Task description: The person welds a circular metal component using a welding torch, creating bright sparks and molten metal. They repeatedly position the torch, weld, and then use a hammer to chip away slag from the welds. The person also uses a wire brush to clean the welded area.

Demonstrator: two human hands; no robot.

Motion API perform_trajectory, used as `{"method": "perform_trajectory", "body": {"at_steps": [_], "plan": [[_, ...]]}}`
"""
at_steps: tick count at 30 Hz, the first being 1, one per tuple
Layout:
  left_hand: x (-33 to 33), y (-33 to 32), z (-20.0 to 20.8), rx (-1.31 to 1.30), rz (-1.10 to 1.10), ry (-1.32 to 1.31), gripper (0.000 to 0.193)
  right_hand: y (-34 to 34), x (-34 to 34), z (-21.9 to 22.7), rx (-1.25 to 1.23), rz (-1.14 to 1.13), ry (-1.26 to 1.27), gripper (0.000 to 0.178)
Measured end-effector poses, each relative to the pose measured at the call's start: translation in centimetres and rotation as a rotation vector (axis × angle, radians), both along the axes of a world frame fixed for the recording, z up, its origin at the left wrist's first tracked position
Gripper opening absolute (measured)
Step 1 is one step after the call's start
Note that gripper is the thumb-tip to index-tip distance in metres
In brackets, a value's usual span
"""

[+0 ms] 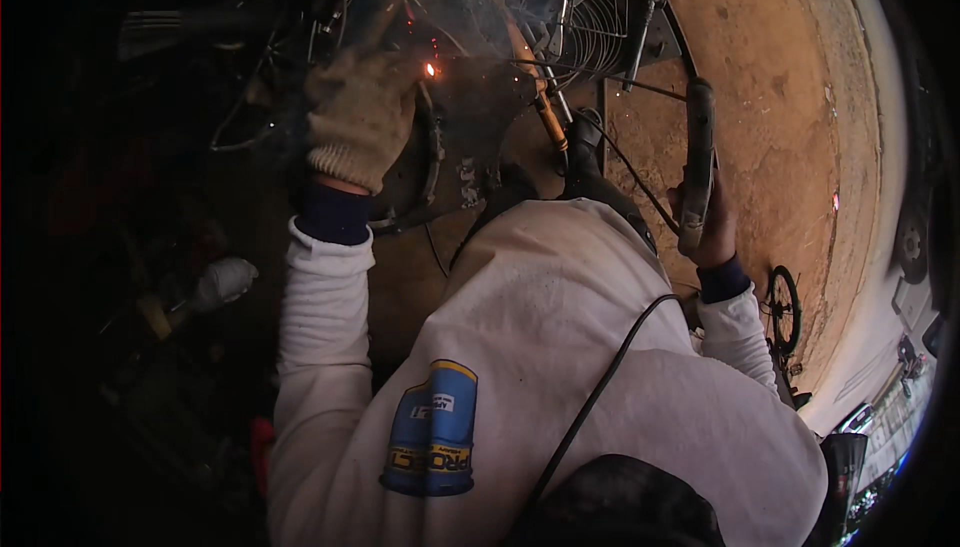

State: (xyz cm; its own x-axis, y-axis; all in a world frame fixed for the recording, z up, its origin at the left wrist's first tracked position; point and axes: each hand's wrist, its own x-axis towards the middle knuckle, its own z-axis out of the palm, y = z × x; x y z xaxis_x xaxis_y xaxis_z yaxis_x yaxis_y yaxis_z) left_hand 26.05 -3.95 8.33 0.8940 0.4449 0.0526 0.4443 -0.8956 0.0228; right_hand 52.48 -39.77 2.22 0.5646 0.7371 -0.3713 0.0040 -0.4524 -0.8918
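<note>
My left hand [358, 119], in a beige work glove, is closed beside a small bright orange glow [430, 70] with sparks and smoke. What its fingers hold is lost in the dark. Just below the glow a curved metal bar [433, 147] runs downward. On the right, my bare right hand [718, 229] is wrapped round a long grey-brown welding electrode holder [699, 147], which partly hides it. From its upper end a thin rod [640, 85] reaches left toward the glow.
Wire fan-guard rings [585, 32] and metal parts lie at the far side. An orange-handled tool [547, 117] leans near my shoe [588, 127]. A black cable [600, 382] crosses my white clothing. A small wheel [783, 309] stands at the right on the brown floor [770, 57].
</note>
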Motion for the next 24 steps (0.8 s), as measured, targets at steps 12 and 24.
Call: {"method": "perform_trajectory", "body": {"at_steps": [12,24], "plan": [[0.3,-0.1,0.4,-0.008,0.051,-0.013,0.019,1.0,-0.6,0.9,0.019,0.028,0.026,0.046],[0.6,-0.1,0.2,-0.022,0.069,-0.066,0.014,1.1,-0.5,0.8,-0.035,0.049,-0.011,0.044]]}}
